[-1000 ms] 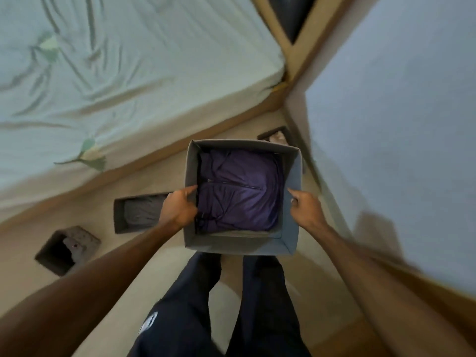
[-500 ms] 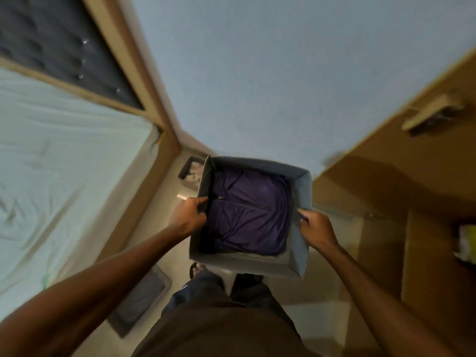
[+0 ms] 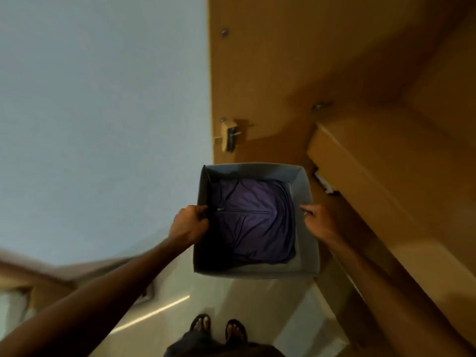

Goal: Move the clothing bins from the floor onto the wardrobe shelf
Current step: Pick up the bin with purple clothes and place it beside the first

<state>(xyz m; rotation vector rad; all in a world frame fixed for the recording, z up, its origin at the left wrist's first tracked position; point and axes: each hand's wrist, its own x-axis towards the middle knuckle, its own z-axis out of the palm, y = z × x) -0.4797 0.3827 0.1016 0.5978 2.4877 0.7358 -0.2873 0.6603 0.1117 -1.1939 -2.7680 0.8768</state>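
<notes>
A grey fabric bin point(image 3: 307, 228) hangs in the air at waist height, with a folded purple garment point(image 3: 255, 222) lying inside it. My left hand point(image 3: 189, 224) grips the bin's left wall, fingers curled over the rim. On the opposite wall my right hand point(image 3: 318, 222) holds the rim. The bin is level and sits in front of the wooden wardrobe point(image 3: 296, 73). A wooden shelf or drawer block point(image 3: 386, 163) of the wardrobe juts out just right of the bin.
A pale blue wall point(image 3: 103, 112) fills the left. The open wardrobe door carries a latch point(image 3: 229, 135). A small white item point(image 3: 324, 182) lies under the shelf block. My sandalled feet point(image 3: 219, 331) stand on the tiled floor below.
I have turned right with the bin held in both hands. The bed and the floor bins have left the view; the wardrobe interior now fills the right side.
</notes>
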